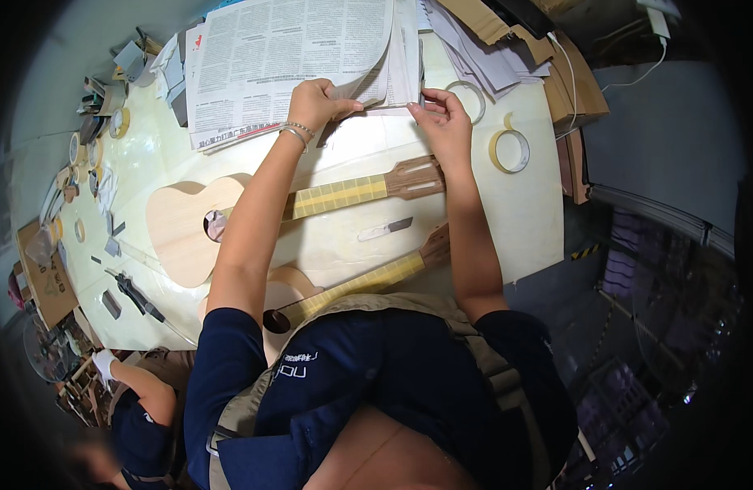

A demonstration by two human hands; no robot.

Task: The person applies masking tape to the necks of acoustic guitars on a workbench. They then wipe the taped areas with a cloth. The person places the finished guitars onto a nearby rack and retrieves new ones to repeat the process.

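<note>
My left hand (pixel 315 108) is closed on the lower edge of a newspaper (pixel 270 49), thumb pointing right, with the page curling up beside it. Facing it, my right hand (pixel 446 122) pinches the sheet's lower right edge between thumb and fingers. A thin, narrow edge spans the gap between the two hands; I cannot tell if it is a fold or a separate strip. Below my forearms lies an unfinished pale wooden guitar (pixel 176 229), its fretboard covered in yellow tape. A second guitar (pixel 384 273) lies nearer, partly hidden by my body.
A small blade with a clear handle (pixel 384 229) lies between the guitar necks. Tape rolls (pixel 508 152) rest at the right, near a cardboard box (pixel 576 82). Along the left side are a black clamp-like tool (pixel 135 296) and more tape. A co-worker (pixel 144 408) is at lower left.
</note>
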